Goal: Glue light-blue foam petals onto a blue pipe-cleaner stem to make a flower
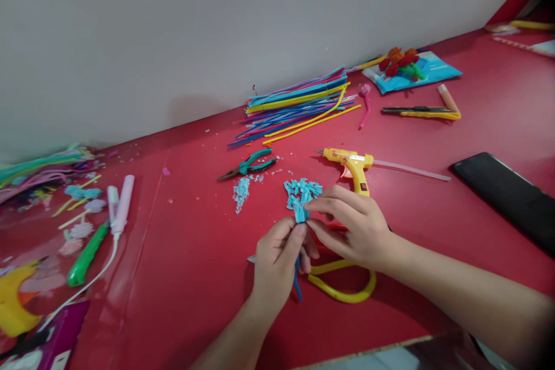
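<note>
Between the thumb and fingers of my left hand (281, 248) is a blue pipe-cleaner stem (297, 283), topped by a light-blue fuzzy head (300, 211) like a small flower. My right hand (358, 225) closes in from the right, its index finger and thumb at the side of that head. Just behind lies a pile of short light-blue pipe-cleaner pieces (306, 188). Scissors with yellow handles (347, 296) lie under my hands, mostly covered. Light-blue fluff (241, 192) is scattered to the left of the pile.
Green-handled pliers (251, 165) and a yellow glue gun (353, 167) lie beyond my hands. Bundled pipe cleaners (299, 104) rest by the wall. A black phone (505, 196) is on the right. A pink hair-straightener-like tool (121, 205) with a white cord lies left.
</note>
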### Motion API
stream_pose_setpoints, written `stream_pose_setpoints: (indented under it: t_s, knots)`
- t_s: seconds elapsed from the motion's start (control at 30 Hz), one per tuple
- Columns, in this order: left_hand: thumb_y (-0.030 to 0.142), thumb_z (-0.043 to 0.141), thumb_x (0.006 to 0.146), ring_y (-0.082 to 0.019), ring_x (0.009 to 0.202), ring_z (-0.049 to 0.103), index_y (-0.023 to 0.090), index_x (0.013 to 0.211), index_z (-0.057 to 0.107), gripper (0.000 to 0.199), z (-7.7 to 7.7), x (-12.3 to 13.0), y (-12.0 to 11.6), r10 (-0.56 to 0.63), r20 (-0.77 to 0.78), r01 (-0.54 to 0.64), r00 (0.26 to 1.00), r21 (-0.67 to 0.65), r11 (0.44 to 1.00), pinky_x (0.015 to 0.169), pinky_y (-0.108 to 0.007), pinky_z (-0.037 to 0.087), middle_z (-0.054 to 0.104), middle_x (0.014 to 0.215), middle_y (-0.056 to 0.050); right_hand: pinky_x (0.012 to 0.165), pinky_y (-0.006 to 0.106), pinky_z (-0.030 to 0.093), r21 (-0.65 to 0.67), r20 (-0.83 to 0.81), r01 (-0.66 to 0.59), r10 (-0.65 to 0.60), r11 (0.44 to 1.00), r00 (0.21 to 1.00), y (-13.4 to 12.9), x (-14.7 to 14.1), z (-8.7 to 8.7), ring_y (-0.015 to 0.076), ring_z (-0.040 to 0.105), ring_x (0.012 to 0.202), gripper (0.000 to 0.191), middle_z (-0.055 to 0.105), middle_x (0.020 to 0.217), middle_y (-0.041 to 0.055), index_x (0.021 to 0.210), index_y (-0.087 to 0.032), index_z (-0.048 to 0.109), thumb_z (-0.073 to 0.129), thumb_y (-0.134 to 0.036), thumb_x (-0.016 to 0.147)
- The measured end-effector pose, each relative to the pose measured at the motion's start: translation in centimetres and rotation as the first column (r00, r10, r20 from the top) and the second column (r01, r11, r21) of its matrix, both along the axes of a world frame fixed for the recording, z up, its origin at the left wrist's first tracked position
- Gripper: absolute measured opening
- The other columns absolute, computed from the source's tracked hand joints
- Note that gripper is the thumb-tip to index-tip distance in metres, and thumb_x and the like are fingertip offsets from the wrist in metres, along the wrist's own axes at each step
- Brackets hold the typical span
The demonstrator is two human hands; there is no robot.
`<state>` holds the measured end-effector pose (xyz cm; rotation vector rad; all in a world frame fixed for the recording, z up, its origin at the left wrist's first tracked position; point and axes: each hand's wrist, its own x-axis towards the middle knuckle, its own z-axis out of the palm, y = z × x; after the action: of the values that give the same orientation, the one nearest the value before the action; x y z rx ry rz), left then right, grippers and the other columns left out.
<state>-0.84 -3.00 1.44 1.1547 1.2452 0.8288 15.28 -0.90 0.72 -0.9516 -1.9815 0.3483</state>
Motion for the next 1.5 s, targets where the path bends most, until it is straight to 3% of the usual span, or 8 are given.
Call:
stream_pose_setpoints:
  t_s: [0.23, 0.33, 0.5, 0.8, 0.9, 1.2, 1.33, 1.5]
  knots:
    - [0.035, 0.053, 0.084, -0.005, 0.040, 0.047, 0.017, 0.069, 0.055, 0.024, -0.3, -0.4, 0.1, 0.093, -0.055, -0.089, 0.994, 0.062, 0.994, 0.041, -0.016, 0.039, 0.059, 0.056, 0.003, 0.059, 0.024, 0.043, 0.032, 0.093, 0.227, -0.229, 0.973, 0.969, 1.2, 1.9, 1.0, 0.0133, 0.058, 0.066, 0.009, 0.062, 0.075, 0.0041, 0.081, -0.017, 0.060, 0.054, -0.024, 0.083]
    - [0.035, 0.055, 0.083, -0.005, 0.040, 0.045, 0.017, 0.070, 0.056, 0.022, -0.2, -0.5, 0.2, 0.129, -0.106, -0.118, 0.986, 0.102, 0.988, 0.041, -0.016, 0.038, 0.058, 0.055, 0.004, 0.047, 0.027, 0.031, 0.004, 0.488, 0.613, -0.537, 0.790, 0.689, 3.0, 4.4, 1.0, 0.0169, 0.057, 0.055, 0.031, 0.063, 0.068, 0.0059, 0.070, -0.017, 0.061, 0.048, -0.042, 0.084]
    - [0.034, 0.056, 0.082, -0.004, 0.039, 0.043, 0.016, 0.067, 0.056, 0.023, 0.1, -0.5, 0.4, 0.148, -0.133, -0.136, 0.980, 0.091, 0.986, 0.040, -0.015, 0.036, 0.057, 0.054, 0.004, 0.044, 0.027, 0.024, -0.245, 0.837, 0.774, -0.276, 0.584, 0.473, 5.4, 7.1, -0.5, 0.0245, 0.060, 0.058, 0.052, 0.064, 0.063, 0.0103, 0.064, -0.017, 0.062, 0.039, -0.060, 0.080]
    - [0.036, 0.056, 0.081, -0.004, 0.036, 0.043, 0.016, 0.076, 0.061, 0.021, 0.1, -0.4, 0.8, 0.196, -0.020, -0.196, 0.980, 0.028, 0.980, 0.036, -0.015, 0.032, 0.058, 0.055, 0.003, 0.046, 0.026, 0.029, -0.451, 0.607, 0.648, -0.321, 0.614, 0.727, 6.2, 7.1, -1.6, 0.0169, 0.053, 0.052, 0.039, 0.058, 0.056, 0.0039, 0.064, -0.017, 0.059, 0.047, -0.051, 0.079]
    - [0.035, 0.055, 0.083, -0.004, 0.036, 0.045, 0.015, 0.083, 0.063, 0.022, 0.0, -0.6, 0.9, 0.194, 0.075, -0.194, 0.978, -0.012, 0.981, 0.035, -0.015, 0.032, 0.059, 0.055, 0.003, 0.049, 0.024, 0.037, -0.762, 0.041, 0.305, -0.428, 0.571, 0.903, 5.9, 7.1, -1.1, 0.0136, 0.054, 0.055, 0.029, 0.059, 0.064, 0.0001, 0.077, -0.019, 0.060, 0.057, -0.048, 0.074]
    - [0.034, 0.054, 0.083, -0.007, 0.041, 0.052, 0.015, 0.086, 0.063, 0.021, -0.2, -1.0, 1.2, 0.217, 0.204, -0.201, 0.955, -0.097, 0.975, 0.038, -0.017, 0.037, 0.066, 0.065, -0.002, 0.038, 0.020, 0.038, -0.723, -0.690, -0.592, -0.322, 0.355, 0.649, 2.9, 4.8, 1.1, 0.0121, 0.053, 0.053, 0.019, 0.062, 0.074, 0.0051, 0.086, -0.017, 0.061, 0.059, -0.024, 0.069]
    - [0.030, 0.057, 0.081, -0.009, 0.054, 0.054, 0.015, 0.077, 0.066, 0.018, -0.7, -1.2, 1.6, 0.287, 0.153, -0.289, 0.946, -0.006, 0.957, 0.051, -0.019, 0.041, 0.063, 0.066, -0.002, 0.034, 0.020, 0.032, -0.766, -0.627, -0.553, -0.189, 0.328, 0.756, 1.4, 3.5, 1.6, 0.0072, 0.043, 0.041, 0.020, 0.062, 0.073, 0.0047, 0.085, -0.016, 0.062, 0.057, -0.033, 0.077]
    - [0.032, 0.060, 0.079, -0.008, 0.057, 0.044, 0.015, 0.059, 0.056, 0.026, -1.2, -1.8, 2.1, 0.338, -0.016, -0.333, 0.941, 0.122, 0.935, 0.055, -0.019, 0.037, 0.053, 0.065, 0.001, 0.049, 0.024, 0.044, -0.838, -0.348, -0.224, -0.172, 0.497, 0.922, -0.3, 2.2, 1.9, 0.0137, 0.053, 0.056, 0.031, 0.057, 0.063, 0.0022, 0.075, -0.017, 0.062, 0.058, -0.048, 0.077]
